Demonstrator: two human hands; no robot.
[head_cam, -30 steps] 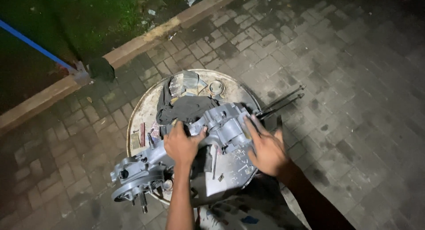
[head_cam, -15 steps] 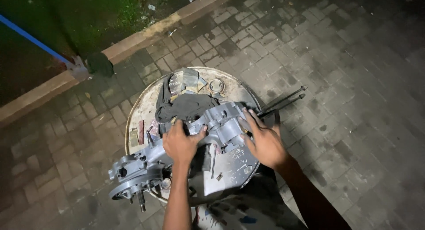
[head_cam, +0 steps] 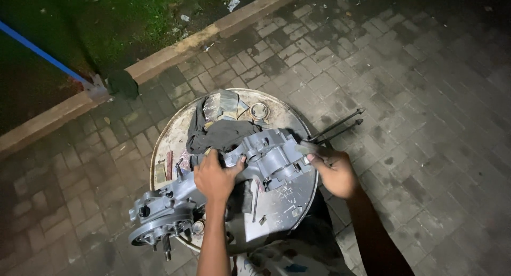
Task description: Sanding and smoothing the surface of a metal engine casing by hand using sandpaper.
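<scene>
My left hand [head_cam: 215, 176] clamps down on top of the grey cast-metal engine casing [head_cam: 223, 188], fingers curled over its upper edge. My right hand [head_cam: 332, 172] grips the casing's end at 3 o'clock. Casing lies across a round, worn metal drum top [head_cam: 287, 116]. Dark crumpled rag [head_cam: 218, 133] at 12 o'clock, small metal ring [head_cam: 259, 111] beyond. Two thin black rods [head_cam: 338, 127] at 2 o'clock, over grey brick paving [head_cam: 426, 95].

Count, head view: one grey engine casing [head_cam: 229, 183], centre; two hands on it, left hand [head_cam: 214, 176], right hand [head_cam: 334, 172]; one round metal tabletop [head_cam: 282, 201]; one dark rag [head_cam: 218, 133]; two long studs [head_cam: 336, 128], right of centre; one metal ring [head_cam: 259, 111].
</scene>
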